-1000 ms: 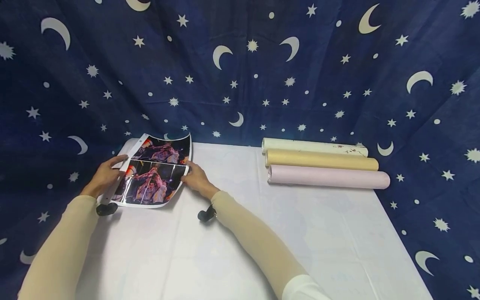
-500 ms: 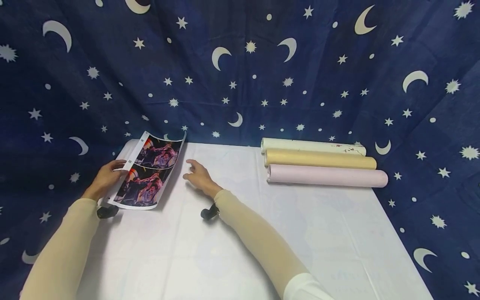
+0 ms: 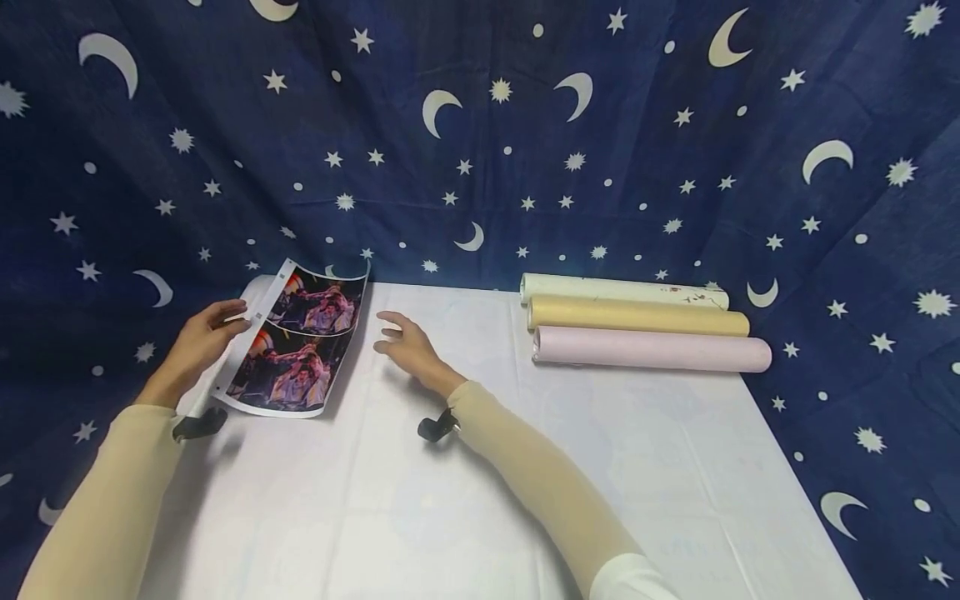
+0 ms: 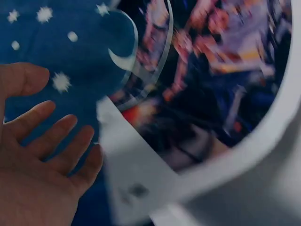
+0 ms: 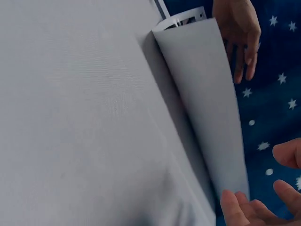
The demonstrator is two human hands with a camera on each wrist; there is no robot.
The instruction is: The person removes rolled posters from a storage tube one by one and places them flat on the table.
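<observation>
A printed photo sheet (image 3: 307,367) lies at the table's back left, its right side curling up. It carries two matching pictures and a white border. My left hand (image 3: 197,342) is just off the sheet's left edge with its fingers loosely spread. In the left wrist view the left hand (image 4: 47,165) holds nothing, its little finger close to the white border; whether they touch I cannot tell. My right hand (image 3: 412,350) hovers apart from the curled right side, fingers relaxed. In the right wrist view, the sheet's plain white back (image 5: 202,94) shows beyond the right hand (image 5: 258,212).
Three rolls lie side by side at the back right: a white patterned roll (image 3: 622,290), a yellow roll (image 3: 637,317) and a pink roll (image 3: 652,349). A white cloth covers the table (image 3: 420,517). A dark blue curtain (image 3: 405,58) with moons and stars surrounds it.
The right hand has let go of the sheet's right edge and drawn away to the right; that side sprang up and inward. The left hand has then let go, moving slightly left.
</observation>
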